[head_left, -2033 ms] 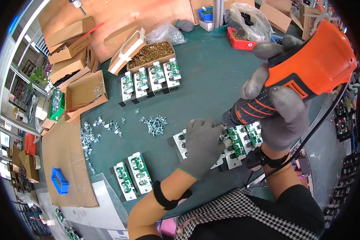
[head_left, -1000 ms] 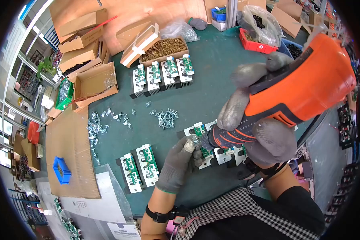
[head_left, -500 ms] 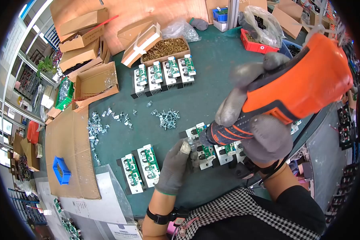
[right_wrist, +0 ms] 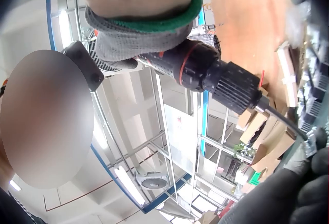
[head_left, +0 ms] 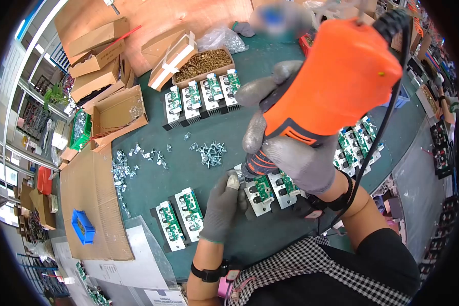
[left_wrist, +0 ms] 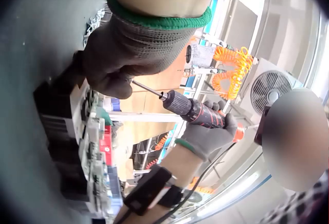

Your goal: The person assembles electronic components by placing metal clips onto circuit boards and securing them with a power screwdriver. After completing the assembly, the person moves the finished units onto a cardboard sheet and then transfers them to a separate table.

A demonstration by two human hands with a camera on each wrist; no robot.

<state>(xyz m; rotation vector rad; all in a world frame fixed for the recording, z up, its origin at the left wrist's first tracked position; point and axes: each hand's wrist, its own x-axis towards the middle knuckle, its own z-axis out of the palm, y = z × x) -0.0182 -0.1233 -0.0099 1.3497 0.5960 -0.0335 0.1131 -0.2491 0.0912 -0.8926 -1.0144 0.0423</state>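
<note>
In a grey glove, my right hand grips an orange and black power drill with its cable trailing behind. From the chuck a thin bit slants down to my left fingers. My gloved left hand has curled fingers and pinches a small shiny metal clip at the bit's tip, above the leftmost heat sink of the near row. Green circuit boards lie on these heat sinks, partly hidden by the hands and drill.
Two heat sinks with boards lie to the left. A pile of screws with clips and loose clips are beyond. More board assemblies stand before a carton of brass-coloured parts. Another group sits right.
My left hand has moved from over the boards to the row's left end, its fingers now at the bit's tip. The drill has swung left and stands more upright; the head view has shifted slightly.
</note>
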